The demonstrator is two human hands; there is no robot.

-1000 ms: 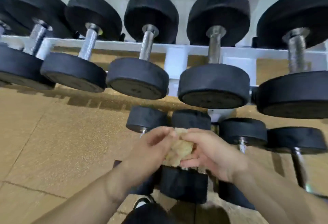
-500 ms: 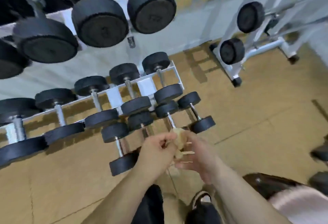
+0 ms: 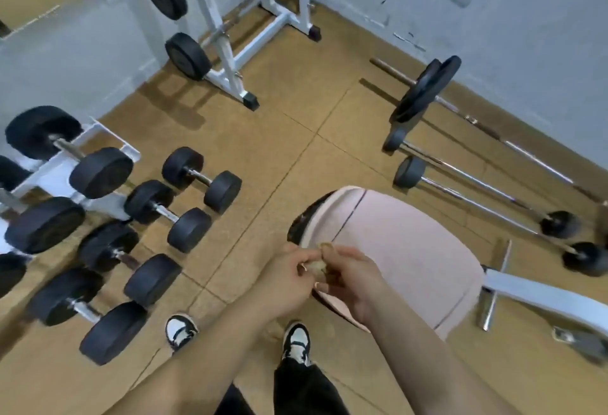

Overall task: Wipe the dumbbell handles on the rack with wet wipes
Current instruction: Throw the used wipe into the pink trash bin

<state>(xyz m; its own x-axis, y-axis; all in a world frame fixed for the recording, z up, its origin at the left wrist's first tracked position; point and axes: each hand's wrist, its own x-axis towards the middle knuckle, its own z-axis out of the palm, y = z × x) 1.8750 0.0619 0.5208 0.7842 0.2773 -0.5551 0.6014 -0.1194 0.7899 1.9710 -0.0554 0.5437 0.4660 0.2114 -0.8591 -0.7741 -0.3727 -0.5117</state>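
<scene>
1. 2 hands meet in the lower middle of the view: the left hand [image 3: 285, 278] and the right hand [image 3: 353, 281] are closed together on 1 crumpled, yellowish wet wipe [image 3: 317, 265].
2. The left hand's fingers curl in and pinch the wipe from the left. The right hand's thumb and fingers pinch it from the right. Both are clamped on it, and only a small wad shows between them.
3. The wipe is held in the air, well apart from every dumbbell, in front of the near left edge of a pink-covered pad [image 3: 404, 250] that sits on a white frame [image 3: 543, 296].
4. The white rack [image 3: 56, 174] stands at the left edge of the floor [image 3: 296, 118], by the grey wall. 1 large dumbbell [image 3: 100, 172] lies across its end rails with its chrome handle [image 3: 67, 148] showing.
5. 4 smaller dumbbells [image 3: 200, 179] lie in a row just in front of the rack, down at floor level.
6. 2 black-and-white shoes [image 3: 296, 342] stand on the floor below the forearms.
7. Near the far corner of the floor, a white stand [image 3: 230, 62] carries 2 black plates [image 3: 187, 55]. Along the right wall lie 3 barbells [image 3: 409, 172].
</scene>
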